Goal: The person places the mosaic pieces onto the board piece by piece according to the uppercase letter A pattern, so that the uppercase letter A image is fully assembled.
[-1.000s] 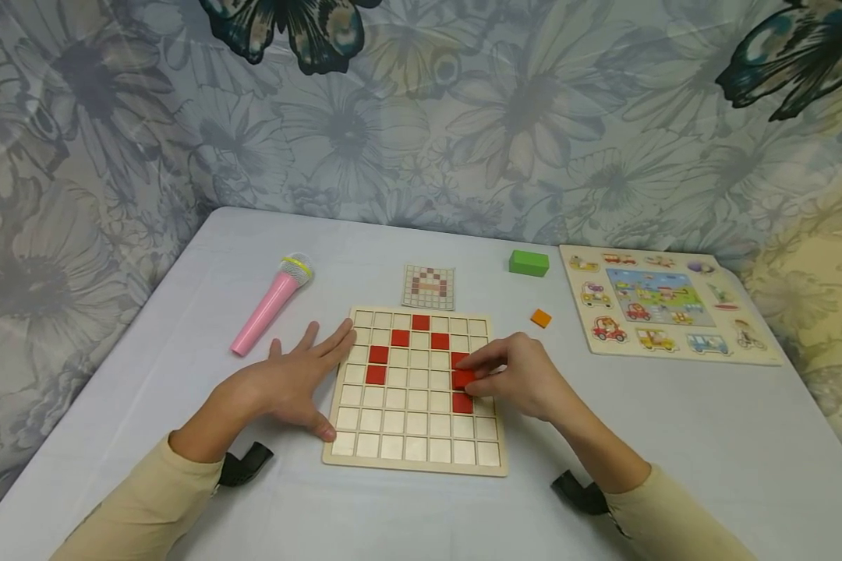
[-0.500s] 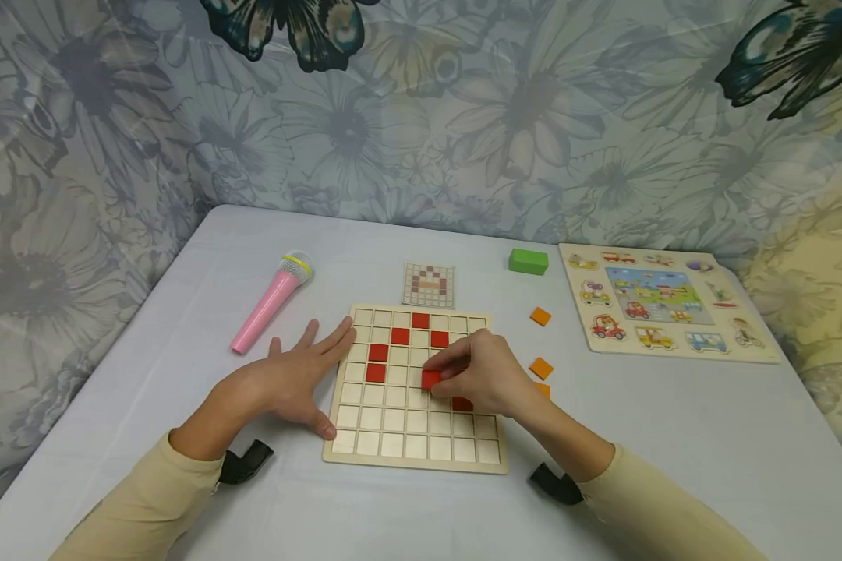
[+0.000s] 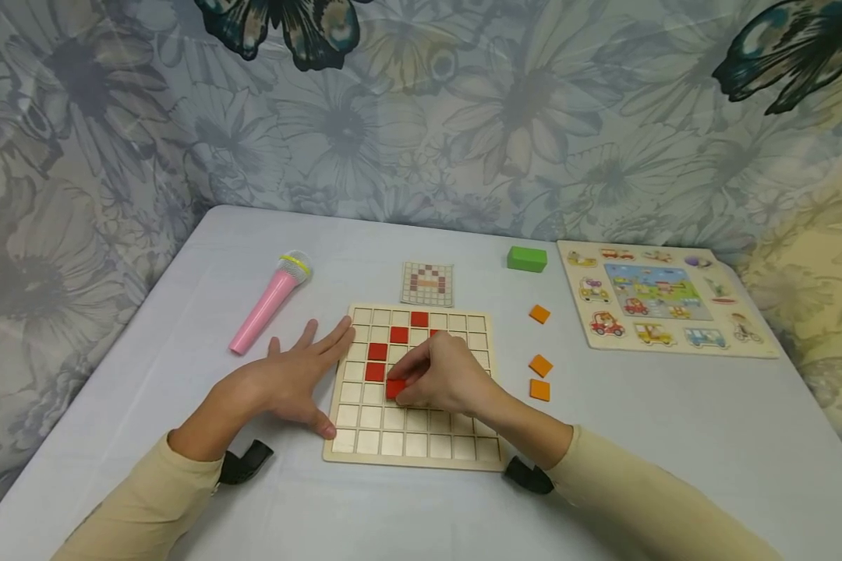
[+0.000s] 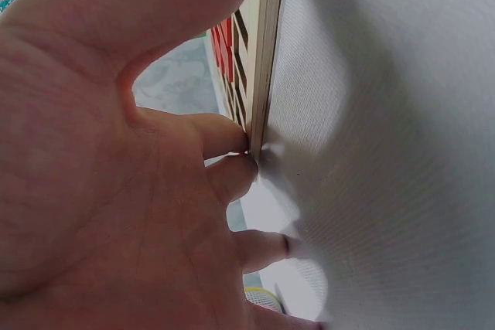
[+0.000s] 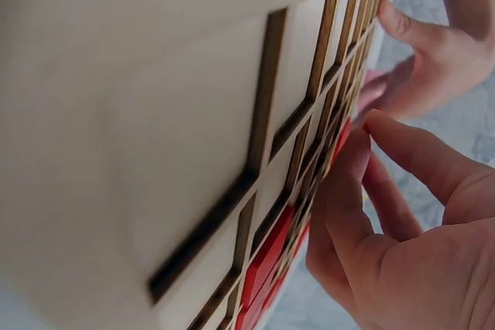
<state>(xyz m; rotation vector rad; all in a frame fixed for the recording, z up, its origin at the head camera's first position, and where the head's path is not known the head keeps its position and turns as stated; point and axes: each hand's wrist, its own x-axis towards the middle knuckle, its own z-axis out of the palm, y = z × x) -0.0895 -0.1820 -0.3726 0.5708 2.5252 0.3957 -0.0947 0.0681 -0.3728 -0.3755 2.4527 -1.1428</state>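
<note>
While the left hand (image 3: 281, 386), fingers spread and holding nothing, touches the grid board (image 3: 421, 464) along its left edge, slip looks unlikely; lifting it might let things shift. Red tile (image 3: 395, 389) left of board centre, pinched in right hand (image 3: 449, 374) grip; seating unclear. Off-square release could leave it cocked. Right edge: orange tiles (image 3: 539, 389) just beyond, then open tabletop (image 3: 645, 421).

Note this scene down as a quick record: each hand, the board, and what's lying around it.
Left hand: fingers spread, touching the grid board's left edge
Right hand: pinches a red tile over the board
Board cells: several hold placed red tiles
Beyond board: pattern card
Left of board: pink microphone
Right side: three orange tiles, green block, picture puzzle
</note>
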